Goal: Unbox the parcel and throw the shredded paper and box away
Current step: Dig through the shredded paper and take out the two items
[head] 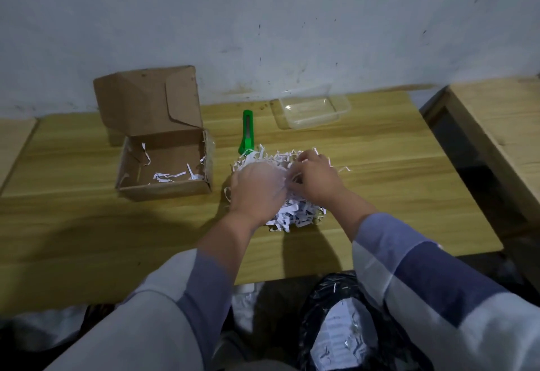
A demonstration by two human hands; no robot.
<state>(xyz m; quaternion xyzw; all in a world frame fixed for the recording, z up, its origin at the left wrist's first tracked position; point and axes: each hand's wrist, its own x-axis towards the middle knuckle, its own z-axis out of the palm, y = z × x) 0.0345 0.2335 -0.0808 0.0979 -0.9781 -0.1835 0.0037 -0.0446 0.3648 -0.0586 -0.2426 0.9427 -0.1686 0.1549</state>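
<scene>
1. Shredded paper [295,213] heaped on worktop [394,183], right of cardboard box [163,166]; long axis near-to-far.
2. Left hand [257,186] & right hand [317,178] both clutch shreds.
3. Box lid up, opening faces up.

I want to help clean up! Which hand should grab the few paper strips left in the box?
Probably the left hand. The open box sits on its side of the shredded paper pile, so it need not cross over. The right hand lies farther away.

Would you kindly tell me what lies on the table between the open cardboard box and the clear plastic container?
A green utility knife lies between the cardboard box and the plastic container, as the head view shows.
</scene>
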